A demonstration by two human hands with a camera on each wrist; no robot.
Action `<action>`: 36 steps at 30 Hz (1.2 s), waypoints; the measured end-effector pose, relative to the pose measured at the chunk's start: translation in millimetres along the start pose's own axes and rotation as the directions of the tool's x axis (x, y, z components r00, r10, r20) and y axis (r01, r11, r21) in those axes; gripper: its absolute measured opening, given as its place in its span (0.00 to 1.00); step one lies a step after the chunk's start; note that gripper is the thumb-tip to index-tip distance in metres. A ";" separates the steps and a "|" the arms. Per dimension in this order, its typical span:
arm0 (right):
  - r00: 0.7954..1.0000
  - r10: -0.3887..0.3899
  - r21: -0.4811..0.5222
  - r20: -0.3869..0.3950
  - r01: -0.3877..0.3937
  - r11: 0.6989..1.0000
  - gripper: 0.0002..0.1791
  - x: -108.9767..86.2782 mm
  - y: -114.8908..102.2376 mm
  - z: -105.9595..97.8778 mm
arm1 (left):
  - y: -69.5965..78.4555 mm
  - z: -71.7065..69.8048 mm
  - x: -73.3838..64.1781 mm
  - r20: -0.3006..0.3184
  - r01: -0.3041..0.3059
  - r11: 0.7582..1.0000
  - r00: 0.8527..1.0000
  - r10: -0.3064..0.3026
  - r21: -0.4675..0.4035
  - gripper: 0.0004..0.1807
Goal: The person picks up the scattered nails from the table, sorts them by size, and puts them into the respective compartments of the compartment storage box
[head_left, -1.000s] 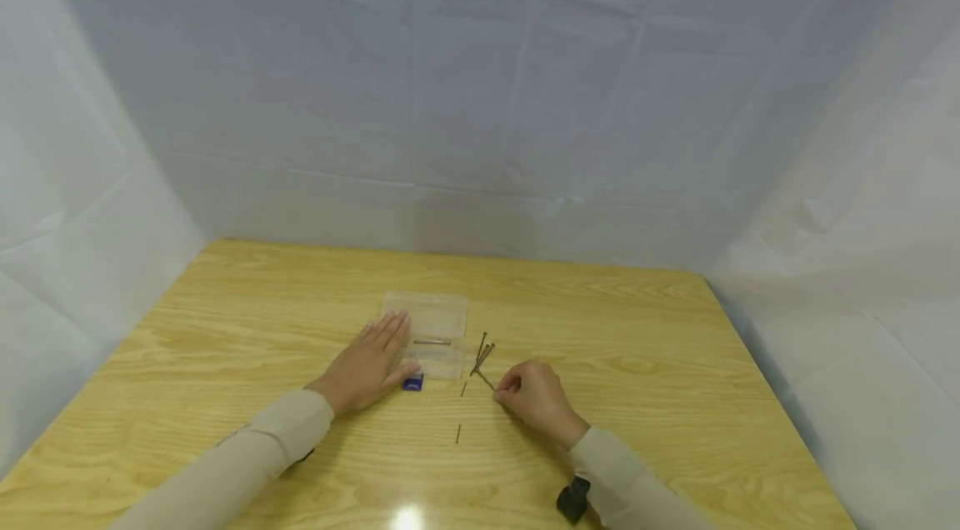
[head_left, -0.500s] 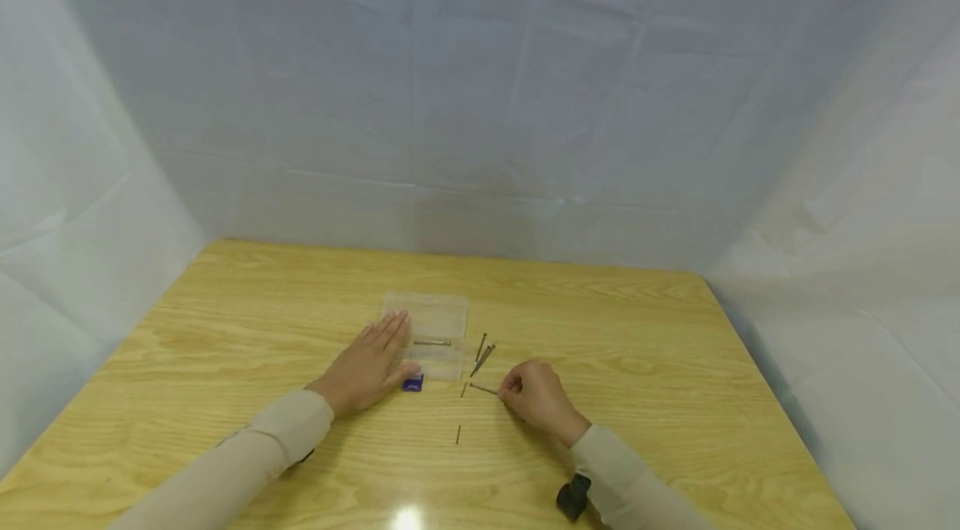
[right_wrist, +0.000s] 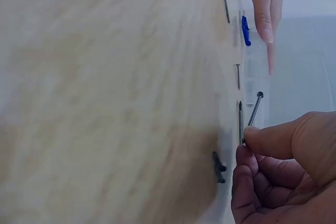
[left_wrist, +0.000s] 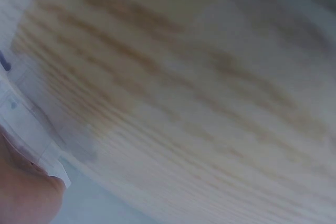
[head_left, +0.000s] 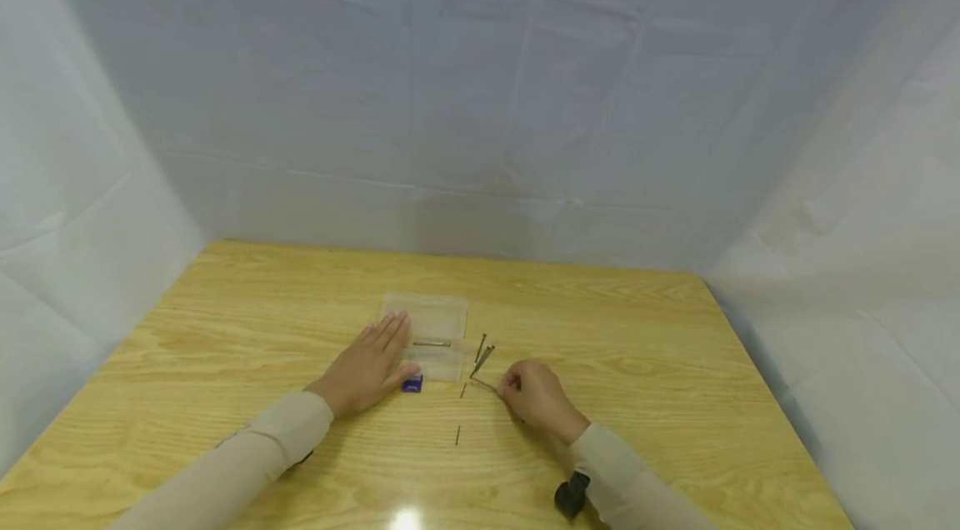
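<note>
My right hand (head_left: 536, 397) pinches a long metal nail (right_wrist: 255, 109) between thumb and forefinger. The nail's head points away from the fingertips, toward the left hand. Just beyond its head, several long nails (head_left: 483, 357) lie in a loose bunch on the table. My left hand (head_left: 367, 363) lies with straight fingers on the left side of an opened clear plastic case (head_left: 442, 315). One long nail (head_left: 432, 343) lies across the middle of the case. A blue catch (head_left: 412, 383) shows at the case's front edge, near the left thumb.
Two smaller nails, a nearer one (head_left: 458, 435) and a farther one (head_left: 463, 390), lie on the wooden table (head_left: 600, 330) between the hands. White sheeting (head_left: 480, 97) hangs behind the table and at both sides.
The held nail has swung its far end away from the bunch, then turned slightly back toward it. My right hand has shifted slightly right; the left hand stays in place.
</note>
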State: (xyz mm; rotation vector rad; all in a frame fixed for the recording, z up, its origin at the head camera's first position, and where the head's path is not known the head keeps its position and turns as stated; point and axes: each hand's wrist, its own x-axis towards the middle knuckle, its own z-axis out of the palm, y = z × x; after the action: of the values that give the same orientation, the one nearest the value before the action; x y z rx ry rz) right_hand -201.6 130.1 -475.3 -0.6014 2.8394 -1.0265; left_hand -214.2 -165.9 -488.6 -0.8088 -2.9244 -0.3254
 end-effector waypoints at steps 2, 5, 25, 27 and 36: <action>1.000 -0.012 -0.001 -0.003 0.012 1.000 0.07 3.8 -1.9 -0.7 | 0.6 -0.7 -0.6 -0.003 0.000 1.000 1.000 0.000 -0.004 0.41; 0.999 -0.033 0.000 -0.011 0.033 0.999 0.06 10.8 -7.7 -3.9 | 1.1 -0.8 -0.9 -0.008 0.001 1.000 1.000 -0.001 -0.007 0.41; 0.993 -0.110 -0.089 -0.038 0.107 0.990 0.07 68.4 -48.0 7.6 | 1.3 -2.4 1.0 -0.038 -0.014 1.000 0.999 0.014 -0.001 0.40; 0.993 -0.109 -0.089 -0.050 0.104 0.991 0.07 71.9 -48.9 12.3 | 1.5 -2.7 1.9 -0.028 -0.006 1.000 1.000 0.006 -0.003 0.41; 0.996 -0.074 -0.104 -0.057 0.067 0.992 0.07 77.4 -50.4 27.6 | 0.6 0.1 0.8 -0.016 -0.005 1.000 1.000 0.005 0.002 0.41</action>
State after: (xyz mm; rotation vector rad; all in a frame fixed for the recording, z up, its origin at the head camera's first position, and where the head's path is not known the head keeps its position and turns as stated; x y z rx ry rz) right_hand -250.7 48.6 -459.5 -0.6957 2.9587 -0.9298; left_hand -214.5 -165.0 -488.4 -0.8093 -2.9075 -0.3261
